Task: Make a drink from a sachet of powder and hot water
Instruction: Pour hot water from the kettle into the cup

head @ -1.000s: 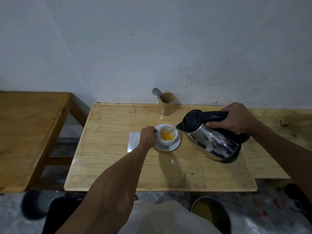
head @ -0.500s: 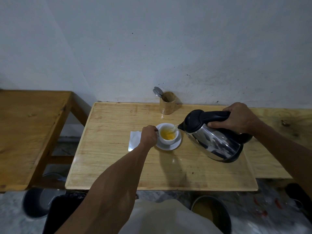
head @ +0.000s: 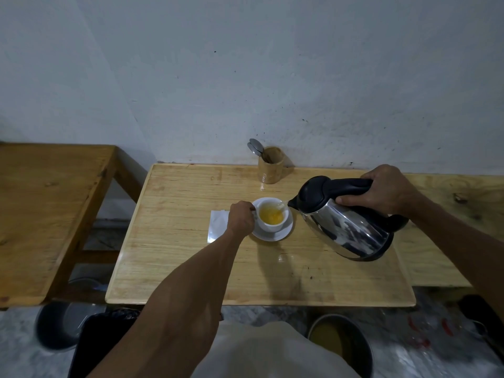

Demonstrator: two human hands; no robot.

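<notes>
A white cup (head: 273,226) stands on a white saucer (head: 283,234) in the middle of the wooden table (head: 191,263). Yellow-orange liquid fills part of the cup. My left hand (head: 241,217) grips the cup's handle on its left side. My right hand (head: 384,190) holds the black handle of a steel kettle (head: 349,230), tilted left with its spout over the cup's right rim. A thin stream of water runs from the spout into the cup. A white sachet (head: 217,225) lies flat just left of my left hand.
A wooden holder (head: 270,165) with a spoon (head: 255,147) stands at the table's back edge by the wall. Another wooden table (head: 46,214) is on the left, a bench (head: 447,197) on the right. Dark buckets (head: 343,347) and a bin (head: 57,326) sit on the floor.
The kettle has stayed tilted over the cup and kept pouring. The liquid level in the cup has risen. Both hands keep their holds.
</notes>
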